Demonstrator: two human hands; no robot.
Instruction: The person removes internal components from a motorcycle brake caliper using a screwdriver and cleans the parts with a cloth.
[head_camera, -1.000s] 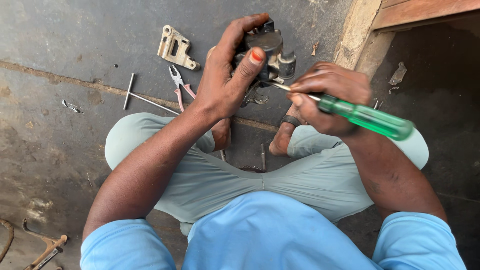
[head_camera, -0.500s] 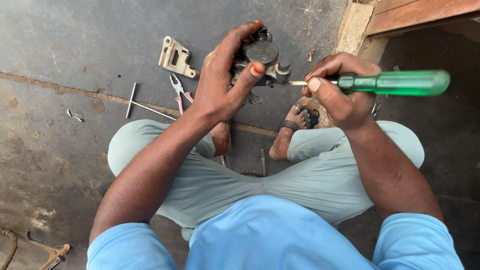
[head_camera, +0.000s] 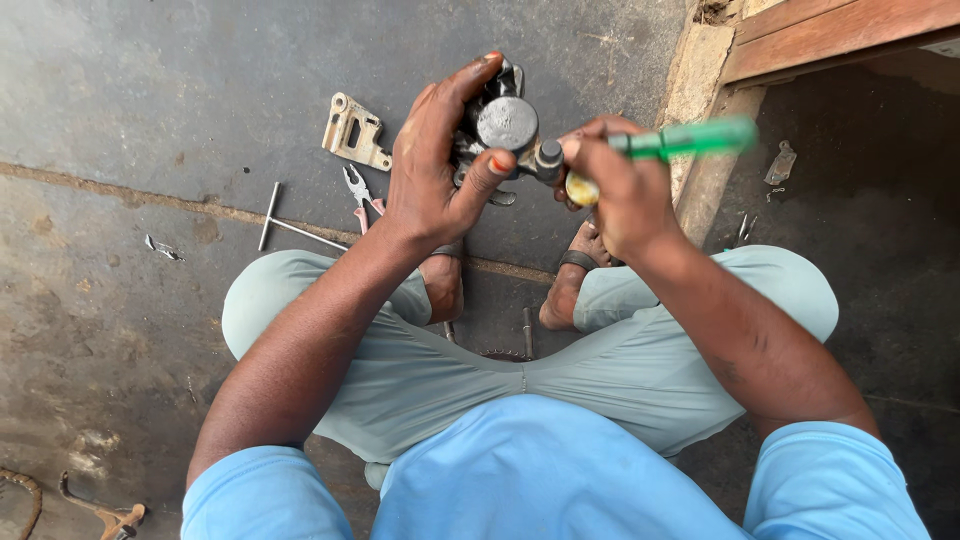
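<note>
Left hand (head_camera: 432, 170) grips the caliper (head_camera: 505, 125); right hand (head_camera: 625, 195), at 3 o'clock, grips the green screwdriver (head_camera: 685, 140). Prying under way; next calls for steady leverage.

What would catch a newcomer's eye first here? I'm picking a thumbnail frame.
The dark metal part, held up at top centre in the left hand, draws the eye first. Beside it the right hand grips a screwdriver with a bright green handle. On the concrete floor to the left lie a pale metal bracket, pliers and a T-shaped wrench.
</note>
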